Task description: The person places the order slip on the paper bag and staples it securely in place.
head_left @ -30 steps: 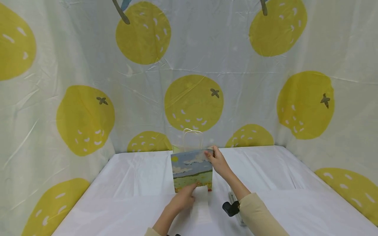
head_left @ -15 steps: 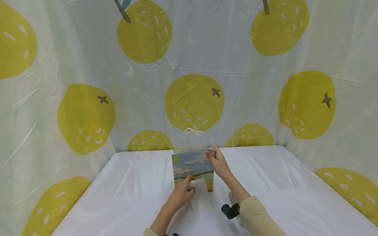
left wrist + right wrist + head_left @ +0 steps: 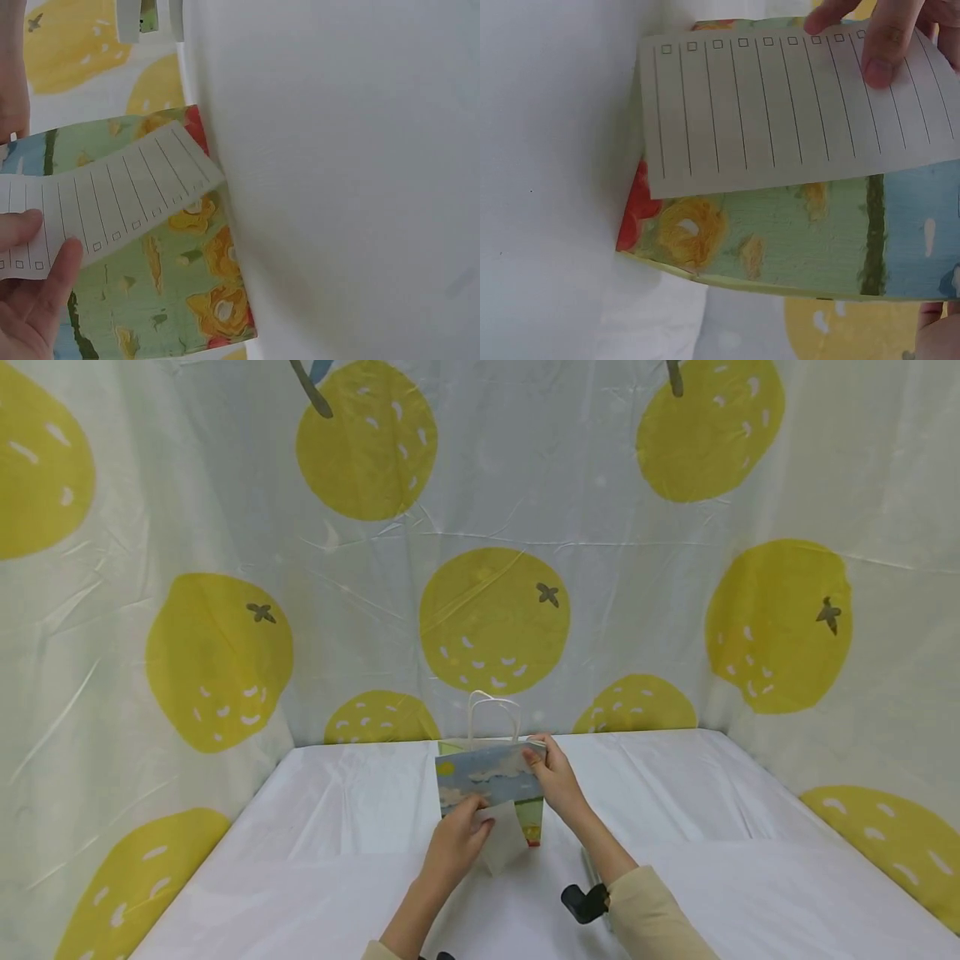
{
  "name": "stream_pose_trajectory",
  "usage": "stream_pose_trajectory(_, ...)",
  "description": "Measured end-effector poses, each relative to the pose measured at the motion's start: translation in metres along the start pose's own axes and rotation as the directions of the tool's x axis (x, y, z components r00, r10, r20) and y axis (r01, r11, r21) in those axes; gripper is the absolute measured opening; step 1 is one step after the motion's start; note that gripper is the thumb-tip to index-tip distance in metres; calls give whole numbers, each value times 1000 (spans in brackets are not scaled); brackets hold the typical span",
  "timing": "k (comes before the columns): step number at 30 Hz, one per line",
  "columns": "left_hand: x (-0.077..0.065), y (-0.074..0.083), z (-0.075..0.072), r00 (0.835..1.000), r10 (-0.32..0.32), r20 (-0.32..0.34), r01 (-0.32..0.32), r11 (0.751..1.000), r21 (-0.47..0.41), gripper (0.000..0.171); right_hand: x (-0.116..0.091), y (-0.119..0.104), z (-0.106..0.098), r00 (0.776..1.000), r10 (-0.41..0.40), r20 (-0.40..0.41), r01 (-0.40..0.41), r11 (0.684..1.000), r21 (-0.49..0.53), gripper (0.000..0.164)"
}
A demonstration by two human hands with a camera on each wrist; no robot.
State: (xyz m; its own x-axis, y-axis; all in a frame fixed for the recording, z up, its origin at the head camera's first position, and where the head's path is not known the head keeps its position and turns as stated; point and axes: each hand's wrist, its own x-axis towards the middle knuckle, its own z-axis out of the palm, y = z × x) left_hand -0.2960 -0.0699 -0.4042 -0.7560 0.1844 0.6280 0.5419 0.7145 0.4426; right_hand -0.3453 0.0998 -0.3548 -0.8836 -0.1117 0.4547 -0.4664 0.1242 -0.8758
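A small paper gift bag [image 3: 487, 770] with a painted sky and flower field stands upright mid-table, its white twisted handles [image 3: 495, 700] raised. My right hand [image 3: 555, 774] grips its top right corner, thumb on the front. My left hand [image 3: 452, 843] pinches a white paper strip [image 3: 506, 835] in front of the bag. Ruled lines and small checkboxes show on the strip [image 3: 127, 191] in the left wrist view. In the right wrist view the strip [image 3: 742, 120] covers part of the bag's front, and my left hand's fingers [image 3: 885, 45] lie over its edge. The bag's inside is hidden.
A pale, narrow object [image 3: 592, 864] lies on the white tablecloth [image 3: 360, 802], mostly hidden by my right forearm and the black wrist camera [image 3: 585, 903]. Behind the table hangs a curtain [image 3: 495, 618] with yellow fruit prints.
My left hand has risen along the bag's front, lifting the paper strip off the table. My right hand keeps its grip on the bag's corner, almost unmoved.
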Motion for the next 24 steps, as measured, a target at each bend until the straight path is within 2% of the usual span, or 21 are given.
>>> stream_pose_trajectory(3, 0, 2, 1, 999, 16, -49, -17, 1000, -7, 13, -2, -1, 0, 1000, 0, -8, 0, 1000, 14, 20)
stream_pose_trajectory(9, 0, 7, 1, 995, 32, -95, -37, 998, -57, 11, -5, -3, 0, 1000, 11, -29, -10, 1000, 27, 21)
stream_pose_trajectory(16, 3, 14, -6, 983, 59, -175, -65, 997, -30, 9, -6, -3, 0, 999, 17, -44, -16, 999, 28, 21)
stream_pose_trajectory(24, 11, 20, -11, 946, 128, -299, -123, 992, 33, 7, -9, -2, 0, 998, -44, -53, 46, 998, 41, 16)
